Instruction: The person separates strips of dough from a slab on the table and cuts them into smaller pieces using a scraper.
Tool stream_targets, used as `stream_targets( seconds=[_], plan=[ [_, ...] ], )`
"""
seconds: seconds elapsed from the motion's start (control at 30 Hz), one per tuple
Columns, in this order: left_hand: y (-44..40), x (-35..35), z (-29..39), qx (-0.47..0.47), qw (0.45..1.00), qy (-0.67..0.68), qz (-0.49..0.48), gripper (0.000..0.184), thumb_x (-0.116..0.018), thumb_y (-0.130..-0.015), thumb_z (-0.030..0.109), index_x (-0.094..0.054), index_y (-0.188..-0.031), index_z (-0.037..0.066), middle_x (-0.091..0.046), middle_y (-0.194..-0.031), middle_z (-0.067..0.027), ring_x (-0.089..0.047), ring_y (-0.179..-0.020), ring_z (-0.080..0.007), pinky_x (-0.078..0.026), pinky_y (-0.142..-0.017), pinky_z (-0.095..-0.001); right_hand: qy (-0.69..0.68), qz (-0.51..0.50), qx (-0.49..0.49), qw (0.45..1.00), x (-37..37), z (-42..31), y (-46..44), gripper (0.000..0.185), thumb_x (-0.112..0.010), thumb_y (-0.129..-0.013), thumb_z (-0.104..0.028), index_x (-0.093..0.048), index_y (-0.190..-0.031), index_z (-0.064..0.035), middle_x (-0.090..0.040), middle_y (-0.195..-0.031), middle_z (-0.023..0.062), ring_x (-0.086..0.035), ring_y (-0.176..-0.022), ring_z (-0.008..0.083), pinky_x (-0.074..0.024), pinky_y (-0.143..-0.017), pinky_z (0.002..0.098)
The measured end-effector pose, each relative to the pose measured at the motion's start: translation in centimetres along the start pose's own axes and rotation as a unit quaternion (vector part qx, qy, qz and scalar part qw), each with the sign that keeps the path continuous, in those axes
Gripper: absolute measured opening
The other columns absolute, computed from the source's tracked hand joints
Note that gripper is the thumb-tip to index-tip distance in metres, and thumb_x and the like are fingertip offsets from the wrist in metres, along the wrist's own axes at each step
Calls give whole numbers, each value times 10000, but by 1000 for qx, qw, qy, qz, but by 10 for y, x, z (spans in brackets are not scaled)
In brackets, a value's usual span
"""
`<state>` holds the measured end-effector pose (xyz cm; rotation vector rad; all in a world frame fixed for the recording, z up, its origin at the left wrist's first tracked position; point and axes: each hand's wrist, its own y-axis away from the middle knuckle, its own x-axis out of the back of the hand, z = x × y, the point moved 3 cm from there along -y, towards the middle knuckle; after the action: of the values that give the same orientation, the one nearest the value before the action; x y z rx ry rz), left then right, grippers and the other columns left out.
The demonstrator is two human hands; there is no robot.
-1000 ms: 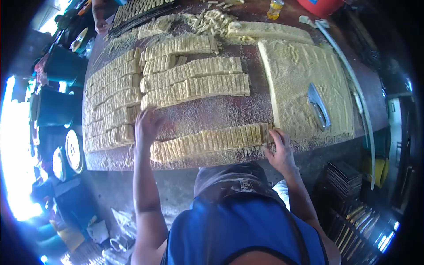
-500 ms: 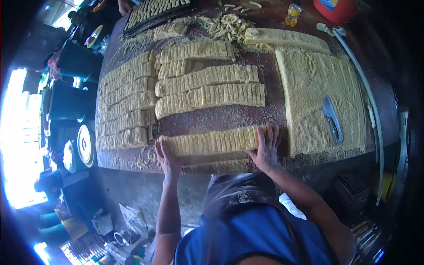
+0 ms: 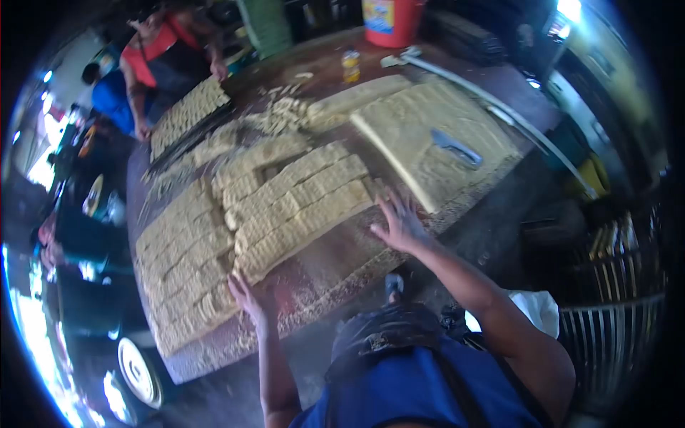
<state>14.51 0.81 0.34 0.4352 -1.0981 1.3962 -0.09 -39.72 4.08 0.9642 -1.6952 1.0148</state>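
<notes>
A long row of cut dough strips point(image 3: 317, 223) lies against the other dough rows on the dark table. My left hand point(image 3: 252, 302) is at its near left end, fingers extended, and I cannot tell whether the fingertips still touch the dough. Beyond the right end, my right hand point(image 3: 402, 225) is open with its fingers spread and nothing in it. A large flat dough slab point(image 3: 410, 118) lies to the right. On top of it rests a cleaver-like knife point(image 3: 457, 148).
Another block of cut dough rows point(image 3: 182, 267) fills the table's left side. Loose dough pieces point(image 3: 282, 118), a small bottle point(image 3: 350, 65) and a red bucket point(image 3: 394, 25) are farther back. A person in a red top point(image 3: 175, 46) handles a loaded tray point(image 3: 187, 118).
Both hands have pushed the dough row forward against the others, and the right hand has come off it. The view has turned, bringing the other person into sight.
</notes>
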Motion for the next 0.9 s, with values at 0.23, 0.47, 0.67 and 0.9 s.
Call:
stream_targets(
  seconds=[0.23, 0.47, 0.67, 0.9],
  plan=[
    [-11, -14, 82, -118, 989, 40, -74, 565, -732, -886, 259, -534, -1402, 146, -382, -1536, -246, -320, -1444, -428, -263, -1139, -612, 3, -88, -32, 996, -6, 49, 39, 670, -577, -978, -454, -406, -1492, -61, -319, -1578, 205, -276, -1480, 380, -238, -1198, 567],
    [17, -49, 135, -130, 978, 102, -129, 448, -756, -834, 173, -638, -1264, 131, -538, -1415, -165, -450, -1359, -367, -322, -1127, -534, -170, -6, -134, 976, 59, 118, 10, 272, -657, -909, -188, -670, -1153, -70, -712, -1064, 151, -695, -966, 335, -556, -838, 419],
    [1, -80, 238, -167, 959, 155, -167, 333, -750, -827, 127, -688, -1149, 72, -659, -1250, -156, -593, -1210, -344, -423, -1063, -470, -263, 114, -133, 949, 67, 211, -1, 228, -661, -915, -137, -667, -1107, -13, -723, -957, 104, -703, -825, 243, -558, -745, 347],
    [-50, -119, 316, -1, 920, 282, -272, 409, -695, -923, 171, -625, -1306, 45, -662, -1277, -176, -667, -1122, -309, -544, -941, -402, -624, -183, -394, 649, 51, 190, 79, 353, -658, -963, -171, -571, -1225, 50, -682, -1094, 147, -689, -969, 236, -600, -751, 341]
  ],
)
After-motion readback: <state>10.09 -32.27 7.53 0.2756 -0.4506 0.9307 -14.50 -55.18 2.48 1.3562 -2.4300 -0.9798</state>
